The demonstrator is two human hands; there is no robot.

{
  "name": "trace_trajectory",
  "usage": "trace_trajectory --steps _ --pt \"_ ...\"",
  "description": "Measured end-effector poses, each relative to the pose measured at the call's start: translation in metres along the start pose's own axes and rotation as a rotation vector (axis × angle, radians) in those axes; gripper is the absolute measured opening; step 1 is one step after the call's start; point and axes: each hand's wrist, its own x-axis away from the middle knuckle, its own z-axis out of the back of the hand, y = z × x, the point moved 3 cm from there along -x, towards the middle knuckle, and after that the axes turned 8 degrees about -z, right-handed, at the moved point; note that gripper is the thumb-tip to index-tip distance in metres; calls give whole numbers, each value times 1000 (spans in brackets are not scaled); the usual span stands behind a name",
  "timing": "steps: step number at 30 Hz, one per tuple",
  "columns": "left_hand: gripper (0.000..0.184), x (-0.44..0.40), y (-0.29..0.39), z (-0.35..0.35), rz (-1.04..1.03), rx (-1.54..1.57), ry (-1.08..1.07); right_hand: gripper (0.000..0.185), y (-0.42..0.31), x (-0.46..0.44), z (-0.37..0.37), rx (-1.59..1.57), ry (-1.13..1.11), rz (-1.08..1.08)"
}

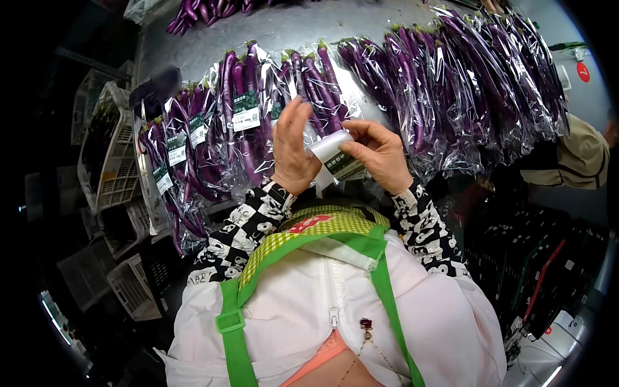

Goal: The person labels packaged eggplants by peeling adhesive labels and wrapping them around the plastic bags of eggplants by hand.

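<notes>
My right hand (382, 155) grips a roll of labels (330, 153), its thumb on the white and dark green strip with print. A pale backing strip hangs below the roll. My left hand (292, 151) is beside the roll, fingers stretched upward and slightly blurred; its thumb is partly hidden. Just beyond both hands lies a clear bag of long purple eggplants (314, 80). To the left, another bagged bunch of eggplants (229, 80) bears a white and green label (245, 118). Several more labelled bags lie farther left.
Many bagged eggplants (445, 84) cover the right side of the metal table (296, 29). Loose eggplants (206, 9) lie at the far edge. Plastic crates (116, 158) stand at left, dark stacked crates (522, 258) at lower right. A person's beige sleeve (580, 155) shows at right.
</notes>
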Motion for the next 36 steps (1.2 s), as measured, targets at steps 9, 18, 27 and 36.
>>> trace_trajectory --steps 9,18,27,36 --pt "21 10 1 -19 458 673 -119 28 -6 -1 8 220 -25 35" --pt "9 31 -17 -38 749 766 -227 12 4 -12 14 193 -51 93" --pt "22 67 -1 -5 485 111 -1008 17 61 -106 24 86 193 -126" --pt "16 27 20 22 176 262 -326 91 42 -100 29 1203 605 64"
